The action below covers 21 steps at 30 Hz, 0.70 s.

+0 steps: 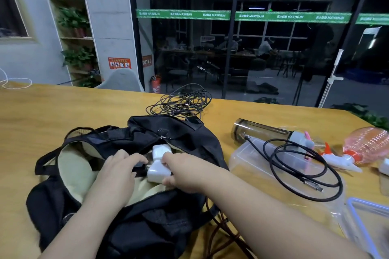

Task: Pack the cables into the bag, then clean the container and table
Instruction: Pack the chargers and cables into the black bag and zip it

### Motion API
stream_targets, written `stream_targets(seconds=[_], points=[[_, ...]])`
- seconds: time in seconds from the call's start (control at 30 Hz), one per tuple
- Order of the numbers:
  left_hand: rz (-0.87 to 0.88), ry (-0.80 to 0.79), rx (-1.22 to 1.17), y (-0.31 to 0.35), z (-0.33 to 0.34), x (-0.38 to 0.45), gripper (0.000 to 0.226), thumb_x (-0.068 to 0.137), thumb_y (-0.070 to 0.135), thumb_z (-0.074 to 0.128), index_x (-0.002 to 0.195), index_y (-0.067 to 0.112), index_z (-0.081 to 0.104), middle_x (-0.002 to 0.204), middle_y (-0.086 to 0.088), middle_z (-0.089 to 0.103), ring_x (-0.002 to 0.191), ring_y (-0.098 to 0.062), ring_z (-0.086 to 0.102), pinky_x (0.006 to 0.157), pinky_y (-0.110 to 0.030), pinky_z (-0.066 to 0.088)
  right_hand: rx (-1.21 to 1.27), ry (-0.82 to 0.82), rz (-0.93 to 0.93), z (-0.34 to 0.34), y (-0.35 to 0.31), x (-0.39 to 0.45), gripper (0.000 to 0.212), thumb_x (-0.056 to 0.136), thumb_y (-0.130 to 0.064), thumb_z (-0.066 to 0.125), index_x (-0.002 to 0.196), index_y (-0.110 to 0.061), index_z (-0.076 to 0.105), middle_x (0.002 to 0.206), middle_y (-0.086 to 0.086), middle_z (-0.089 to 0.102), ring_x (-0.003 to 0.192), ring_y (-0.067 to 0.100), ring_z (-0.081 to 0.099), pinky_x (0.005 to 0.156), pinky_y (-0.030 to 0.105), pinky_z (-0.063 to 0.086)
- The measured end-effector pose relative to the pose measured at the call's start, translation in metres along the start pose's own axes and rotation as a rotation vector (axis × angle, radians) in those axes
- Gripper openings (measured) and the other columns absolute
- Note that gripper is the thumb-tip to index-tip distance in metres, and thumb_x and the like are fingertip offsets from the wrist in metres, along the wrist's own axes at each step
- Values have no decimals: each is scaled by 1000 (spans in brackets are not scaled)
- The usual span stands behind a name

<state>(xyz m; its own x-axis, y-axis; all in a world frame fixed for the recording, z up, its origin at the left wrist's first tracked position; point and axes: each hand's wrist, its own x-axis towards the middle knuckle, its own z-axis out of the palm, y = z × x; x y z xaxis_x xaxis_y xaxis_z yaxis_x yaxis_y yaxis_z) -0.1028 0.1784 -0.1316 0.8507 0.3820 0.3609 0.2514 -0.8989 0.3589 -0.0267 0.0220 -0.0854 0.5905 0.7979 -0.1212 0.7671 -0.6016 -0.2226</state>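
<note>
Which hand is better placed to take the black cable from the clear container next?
Probably the right hand: the cable and container lie on its side. It must first release the white charger.

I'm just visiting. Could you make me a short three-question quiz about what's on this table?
1. True or false: the right hand grips a white charger.
2. Where does the coiled black cable lie: A in the bag, B on the clear container, C on the floor?
3. What lies behind the bag?

Key: 1 true. 2 B. 3 A tangle of thin cables.
</note>
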Motion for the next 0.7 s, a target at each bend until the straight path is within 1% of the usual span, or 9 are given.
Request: stream_targets(seconds=[0.1,0.17,0.23,0.27,0.33,0.4,0.47,0.57,0.7], points=[[8,-29,19,3,4,-1,39,90,6,48,115,34,57,95,9,42,94,-12,37,80,-24,37,-31,57,6,2,0,9,38,90,-17,60,124,-10,45,118,14,55,107,32,52,85,40,47],[4,-68,16,4,7,-2,38,93,14,45,126,33,50,106,7,45,102,-14,39,85,-27,40,-48,127,25,3,-2,14,31,88,-8,58,117,-11,47,117,12,50,97,32,53,72,37,45],[-14,-104,23,5,9,-3,43,94,16,41,135,31,42,123,5,45,114,-17,40,92,-30,40,-78,204,59,3,-4,15,19,88,-3,56,101,-9,44,115,12,40,80,28,47,58,33,33],[-18,-115,35,5,10,-3,46,94,15,40,137,29,39,128,5,44,118,-18,39,95,-31,39,-112,238,67,2,-6,14,20,87,-1,56,91,-9,39,111,12,36,80,27,42,56,32,28],[-20,-126,65,2,12,-2,50,93,13,40,141,27,35,135,5,41,123,-19,36,100,-32,36,-150,271,36,1,-10,13,24,85,6,53,82,-10,34,103,11,33,91,28,38,58,32,28],[-25,-141,94,1,14,-1,50,93,14,38,142,25,33,138,6,41,127,-18,34,103,-31,34,-142,266,-6,3,-11,16,17,85,6,49,98,-5,48,107,13,43,102,31,44,65,34,32],[-37,-159,102,0,15,-1,50,94,16,37,143,23,32,139,5,41,131,-18,31,106,-30,31,-96,254,-4,8,-11,21,25,88,-1,47,113,-2,52,114,14,52,106,33,52,70,34,36],[-77,-201,113,3,14,-3,50,98,21,30,147,24,22,152,5,25,143,-16,15,112,-31,21,-87,193,4,14,-10,25,32,90,-11,48,121,-6,53,118,14,53,109,32,53,81,37,45],[-97,-233,101,3,14,-4,51,99,26,25,149,25,13,157,6,7,145,-14,3,116,-32,15,-90,114,31,18,-5,23,27,92,-20,47,111,-3,57,116,15,54,107,32,52,87,40,48]])
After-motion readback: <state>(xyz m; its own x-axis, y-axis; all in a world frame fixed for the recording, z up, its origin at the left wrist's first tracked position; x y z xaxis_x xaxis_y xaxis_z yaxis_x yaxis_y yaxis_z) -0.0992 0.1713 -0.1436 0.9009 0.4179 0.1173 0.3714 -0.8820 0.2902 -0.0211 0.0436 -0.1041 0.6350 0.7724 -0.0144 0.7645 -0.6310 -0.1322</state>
